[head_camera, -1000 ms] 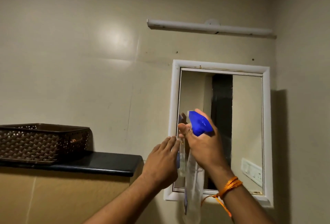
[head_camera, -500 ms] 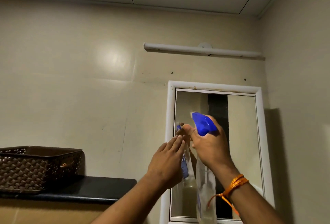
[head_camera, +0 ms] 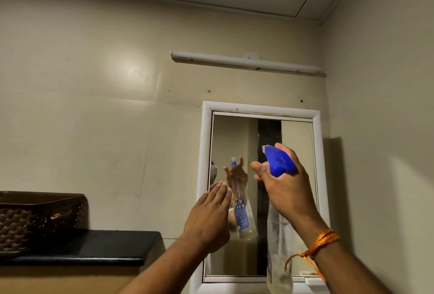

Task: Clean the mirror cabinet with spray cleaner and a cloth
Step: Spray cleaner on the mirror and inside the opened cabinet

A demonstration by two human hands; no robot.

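Spray bottle (head_camera: 279,161): up in front of the mirror cabinet (head_camera: 204,153), its blue head level with the middle of the glass and the nozzle aimed at it. The clear body hangs down across the lower right of the glass and over the bottom edge of the frame.
Right hand (head_camera: 287,191): wrapped round the bottle's neck, thumb over the blue head, front fingers reaching forward beneath the nozzle.
Left hand (head_camera: 209,221): flat, fingers straight and pressed together, tips up by the glass's left edge. Whether it touches, I cannot tell.
In the way: both hands and the bottle cover the lower middle of the glass, which mirrors them back.
Orange thread (head_camera: 325,239): tied round the right wrist, one end trailing.
Tube light (head_camera: 244,62): on the wall above the cabinet's top edge.
Shelf (head_camera: 94,246): dark, left of the cabinet, its right end near the frame.
Basket (head_camera: 35,219): brown, woven, at the shelf's left end.
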